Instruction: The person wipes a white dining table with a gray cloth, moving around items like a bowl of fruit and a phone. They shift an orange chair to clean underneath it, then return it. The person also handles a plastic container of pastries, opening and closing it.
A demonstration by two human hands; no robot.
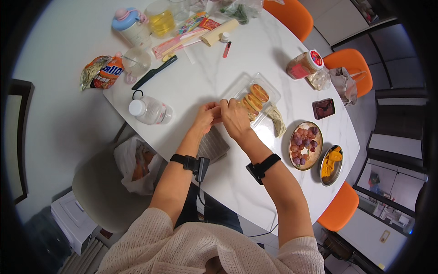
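Observation:
Over the marble-patterned table (191,78), my left hand (206,117) and my right hand (235,116) meet with fingertips bent together. Whatever may lie between the fingers is hidden by the knuckles. Just beyond my right hand is a clear plastic tray (272,89) with several golden-brown pastries (259,93), partly covered by the hand. A crumpled pale wrapper (278,122) lies against the tray's right side. Below my hands lies a folded grey-brown striped cloth (214,146), between the two forearms.
A plastic bottle (150,109) and a dark-handled knife (154,72) lie left. Right are a plate of grapes (304,145), a metal bowl with orange pieces (331,164), a dark small tray (323,109) and a red-lidded jar (304,64). A pitcher of yellow liquid (160,22) stands at the back.

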